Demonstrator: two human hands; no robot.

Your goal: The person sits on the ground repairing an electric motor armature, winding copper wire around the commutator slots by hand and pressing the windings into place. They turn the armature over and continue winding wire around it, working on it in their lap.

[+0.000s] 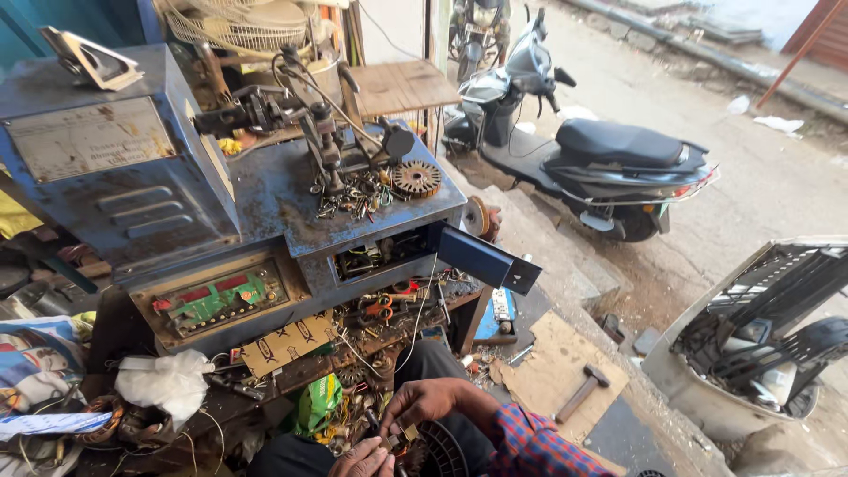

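Resting under right hand (422,402): motor part (439,449)

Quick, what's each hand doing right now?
Left hand: fingers curled on a small metal part atop the round black ribbed motor housing.
Right hand: curled, gripping the same part from above.

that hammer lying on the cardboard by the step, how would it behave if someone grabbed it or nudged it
The hammer looks stiff, and probably top-heavy, since its dark head sits at one end of a slim handle. Lying flat on the cardboard sheet, it would likely slide or pivot rather than roll. It seems sturdy, not fragile.
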